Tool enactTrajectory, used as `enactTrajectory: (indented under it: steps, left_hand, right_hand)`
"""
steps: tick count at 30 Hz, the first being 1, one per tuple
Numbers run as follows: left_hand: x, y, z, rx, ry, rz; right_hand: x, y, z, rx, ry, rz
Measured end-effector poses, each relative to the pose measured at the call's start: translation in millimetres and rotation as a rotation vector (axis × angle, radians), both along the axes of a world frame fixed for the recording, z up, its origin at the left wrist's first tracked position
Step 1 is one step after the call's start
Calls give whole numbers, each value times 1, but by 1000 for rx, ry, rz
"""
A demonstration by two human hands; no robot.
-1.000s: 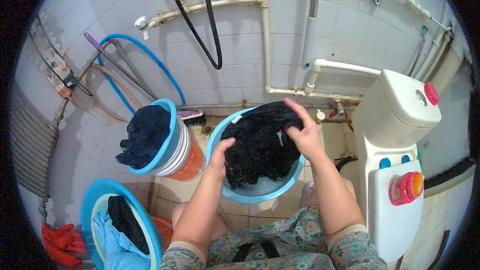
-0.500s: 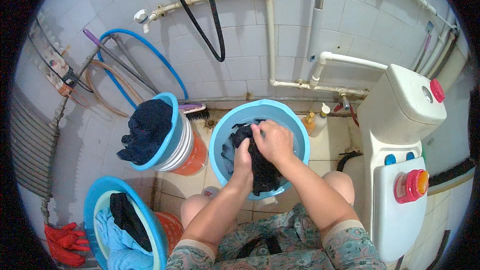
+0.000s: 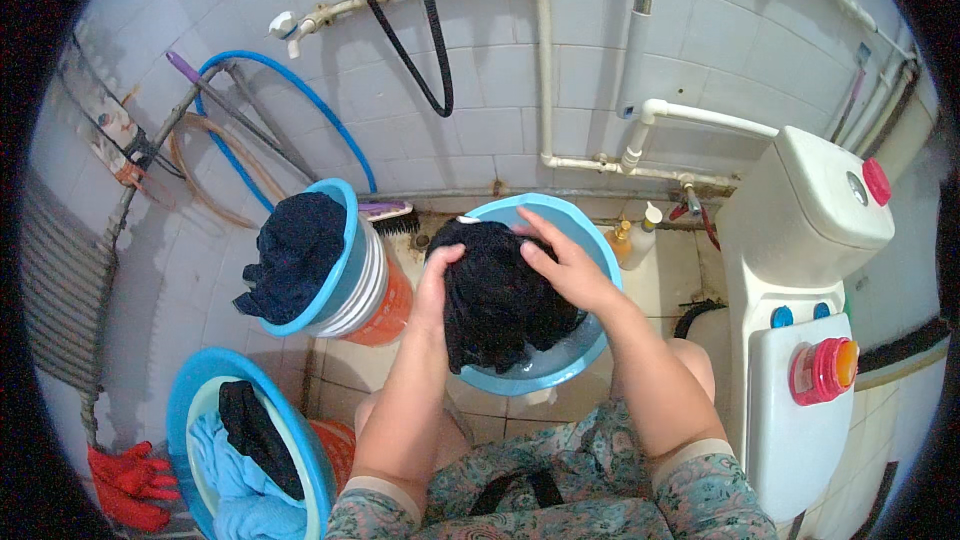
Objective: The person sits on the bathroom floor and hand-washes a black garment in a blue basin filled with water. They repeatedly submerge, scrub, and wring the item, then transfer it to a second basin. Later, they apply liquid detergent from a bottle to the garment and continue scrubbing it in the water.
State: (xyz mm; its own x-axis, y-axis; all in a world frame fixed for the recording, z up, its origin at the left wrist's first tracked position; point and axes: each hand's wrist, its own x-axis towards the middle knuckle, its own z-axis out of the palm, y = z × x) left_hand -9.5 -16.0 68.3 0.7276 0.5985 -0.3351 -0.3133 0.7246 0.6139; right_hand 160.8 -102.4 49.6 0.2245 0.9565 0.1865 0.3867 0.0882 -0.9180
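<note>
A wet black garment (image 3: 495, 300) is bunched up over the light-blue basin (image 3: 590, 360), covering much of its left side and overhanging the rim there. My left hand (image 3: 437, 280) holds the garment's left side, thumb on top and the other fingers mostly hidden. On its upper right, my right hand (image 3: 572, 268) has the cloth between its thumb and raised fingers. A small white patch shows at the garment's far edge. Water in the basin shows below and right of the cloth.
Left stand a bucket (image 3: 375, 295) with dark clothes (image 3: 295, 255) and a blue basin (image 3: 190, 380) with light-blue and black cloths. A brush (image 3: 395, 218) and two pump bottles (image 3: 640, 235) sit by the wall. The toilet (image 3: 800, 420) is right, with a red-lidded jar (image 3: 822, 372) on it.
The black garment has been lifted and gathered into a larger bunch, shifted left across the basin rim. My hands have moved apart, the left one leftward and the right one slightly rightward.
</note>
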Motion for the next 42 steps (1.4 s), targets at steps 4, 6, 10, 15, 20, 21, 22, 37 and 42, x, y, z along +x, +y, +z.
enactTrajectory:
  steps: [4, 6, 10, 15, 20, 21, 22, 37, 42]
  left_hand:
    - [-6, 9, -7, 19, -137, -74]
    - [-8, 7, -10, 92, -127, -79]
    - [-19, 16, -10, 248, -23, -160]
    - [-4, 4, -20, 647, 288, -345]
    - [10, -2, -43, 700, 245, -686]
    - [10, -2, -42, 733, 269, -714]
    - [9, 0, -40, 682, 314, -683]
    - [9, 13, -31, -84, 18, 76]
    - [36, -16, -66, -35, -67, 395]
  right_hand:
    - [-10, -14, 10, -108, -171, 268]
    - [-18, -11, 6, -234, -148, 239]
    - [4, -4, -5, -287, 110, 335]
    - [10, -4, -5, -44, 869, -203]
    - [15, 3, -18, 241, 771, -445]
    - [21, 5, -19, 250, 774, -520]
    - [28, 5, -19, 259, 776, -594]
    - [-70, -26, 13, 263, -694, 187]
    - [-49, 8, 0, 64, -572, -421]
